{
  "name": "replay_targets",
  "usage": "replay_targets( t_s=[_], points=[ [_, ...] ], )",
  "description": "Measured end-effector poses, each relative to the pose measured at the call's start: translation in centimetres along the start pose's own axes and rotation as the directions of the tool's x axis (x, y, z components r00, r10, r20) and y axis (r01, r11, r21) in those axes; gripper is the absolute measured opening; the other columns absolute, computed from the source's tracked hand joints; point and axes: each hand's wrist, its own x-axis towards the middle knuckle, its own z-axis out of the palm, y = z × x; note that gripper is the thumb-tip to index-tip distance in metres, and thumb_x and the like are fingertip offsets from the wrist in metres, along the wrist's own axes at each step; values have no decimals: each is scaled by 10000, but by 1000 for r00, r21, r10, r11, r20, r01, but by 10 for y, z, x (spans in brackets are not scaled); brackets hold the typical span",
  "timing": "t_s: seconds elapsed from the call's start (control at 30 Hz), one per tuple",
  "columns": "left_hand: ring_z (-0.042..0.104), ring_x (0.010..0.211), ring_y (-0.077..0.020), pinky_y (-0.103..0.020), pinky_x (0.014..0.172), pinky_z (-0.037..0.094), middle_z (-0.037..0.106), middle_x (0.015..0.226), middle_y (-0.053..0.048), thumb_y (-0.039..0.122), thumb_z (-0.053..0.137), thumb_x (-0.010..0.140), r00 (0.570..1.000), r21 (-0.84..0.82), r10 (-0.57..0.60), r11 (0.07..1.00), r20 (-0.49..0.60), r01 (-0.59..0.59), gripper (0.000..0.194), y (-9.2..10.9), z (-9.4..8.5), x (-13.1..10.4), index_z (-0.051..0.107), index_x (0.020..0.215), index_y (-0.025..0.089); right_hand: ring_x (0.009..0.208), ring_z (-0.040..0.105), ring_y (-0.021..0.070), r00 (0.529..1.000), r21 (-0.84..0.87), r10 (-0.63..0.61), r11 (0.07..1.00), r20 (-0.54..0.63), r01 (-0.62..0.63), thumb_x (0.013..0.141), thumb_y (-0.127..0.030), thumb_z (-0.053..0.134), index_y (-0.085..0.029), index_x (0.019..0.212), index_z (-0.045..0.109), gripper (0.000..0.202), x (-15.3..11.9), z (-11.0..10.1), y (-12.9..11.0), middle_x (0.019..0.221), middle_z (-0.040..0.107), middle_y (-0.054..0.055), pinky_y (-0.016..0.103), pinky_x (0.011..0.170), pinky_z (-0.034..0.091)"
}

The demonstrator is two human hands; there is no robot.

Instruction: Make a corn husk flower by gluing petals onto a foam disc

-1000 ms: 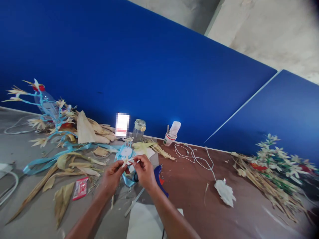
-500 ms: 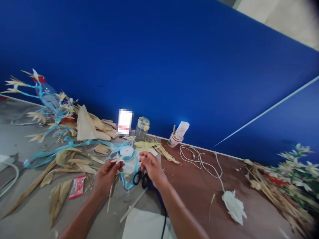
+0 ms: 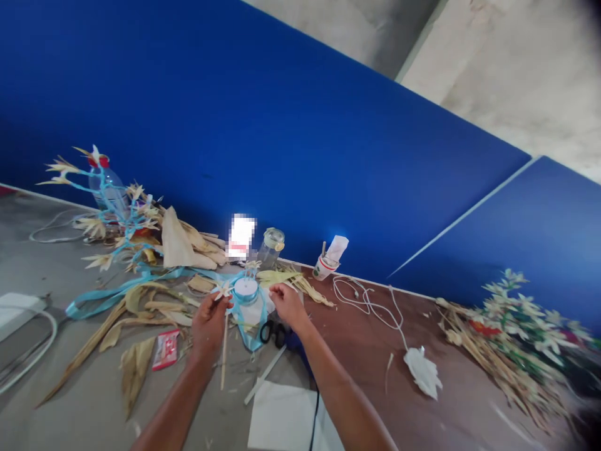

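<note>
Pinching a pale flower (image 3: pixel 223 290) left of lower centre, the left hand (image 3: pixel 210 316) nears a ribbon roll (image 3: pixel 246 289), while the right hand (image 3: pixel 287 304), fingers curled, its hold unclear, has scissors (image 3: pixel 273 333) just below and dry husks (image 3: pixel 137 376) crowd the lower left.

PARTITION (image 3: pixel 300 138): blue, behind table (image 3: pixel 357 363) | JAR (image 3: pixel 270 248): clear, lidded, near partition | CUP (image 3: pixel 322 269): white, red band, white sheet (image 3: pixel 337 248) protruding | CORD (image 3: pixel 399 326): white, looped, running to crumpled wad (image 3: pixel 422 373) | PACKET (image 3: pixel 165 349): red, on grey surface | BOTTLE (image 3: pixel 113 191): clear, red cap
</note>
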Motion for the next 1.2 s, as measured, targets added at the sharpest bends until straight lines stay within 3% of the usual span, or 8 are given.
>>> replay_targets(
  t_s=[0.07, 0.13, 0.33, 0.6, 0.77, 1.0, 1.1, 1.2],
  points=[
    [588, 640, -138, -253, 632, 457, 638, 679, 0, 394, 632, 695, 1000, 36, -11, 999, 6, 10, 264, -1, 6, -6, 635, 847, 178, 686, 573, 153, 998, 62, -5, 998, -59, 9, 740, -228, 531, -191, 819, 641, 140, -12, 0, -4, 757, 652, 21, 276, 661, 445],
    [597, 635, -147, -253, 614, 454, 648, 676, -9, 406, 627, 693, 995, 85, -20, 996, 96, 12, 266, -1, 12, -12, 646, 829, 178, 590, 541, 134, 995, 161, 20, 987, -93, -5, 741, -242, 516, -186, 841, 633, 163, -25, 0, -10, 697, 624, 7, 260, 586, 433],
    [616, 645, -174, -269, 603, 473, 674, 704, -19, 417, 597, 712, 961, 88, -66, 995, 268, 43, 244, 5, 20, -25, 646, 804, 197, 455, 438, 74, 984, 444, 148, 892, -102, -88, 738, -224, 500, -161, 857, 619, 180, -55, 14, -27, 629, 552, -22, 203, 467, 347],
    [608, 634, -178, -283, 610, 483, 667, 707, -23, 382, 582, 721, 945, 172, -65, 985, 320, 9, 240, -2, 20, -35, 645, 829, 177, 534, 509, 99, 972, 457, 182, 884, -149, -95, 690, -219, 578, -155, 865, 623, 192, -68, 25, -39, 668, 591, -14, 208, 519, 411],
    [622, 689, -190, -306, 660, 501, 687, 759, -54, 353, 580, 738, 900, 182, -65, 983, 432, -16, 221, 0, 23, -45, 664, 822, 167, 637, 545, 135, 965, 432, 161, 900, -205, -58, 671, -219, 600, -165, 774, 618, 118, -74, 20, -34, 714, 603, 4, 237, 598, 443],
    [577, 579, -158, -273, 573, 471, 647, 635, -21, 376, 562, 750, 895, 125, -28, 992, 445, -31, 229, 14, 22, -44, 659, 799, 175, 541, 444, 99, 973, 611, 150, 792, -174, -13, 668, -293, 638, -175, 681, 577, 134, -71, 21, -30, 600, 518, -30, 218, 530, 377],
    [558, 539, -141, -275, 558, 452, 640, 641, -12, 405, 543, 758, 900, 61, -64, 997, 432, 42, 344, 17, 22, -43, 599, 999, 166, 488, 356, 81, 963, 722, 196, 691, -185, -2, 675, -330, 636, -177, 695, 566, 169, -68, 22, -26, 546, 446, -53, 211, 492, 320],
    [529, 495, -122, -259, 531, 426, 641, 634, 18, 386, 565, 751, 868, 38, -144, 989, 476, 143, 638, 18, 23, -44, 342, 1310, 175, 490, 332, 82, 961, 789, 217, 614, -172, 3, 674, -356, 639, -180, 690, 544, 201, -67, 18, -23, 543, 415, -55, 217, 491, 304]
  ],
)
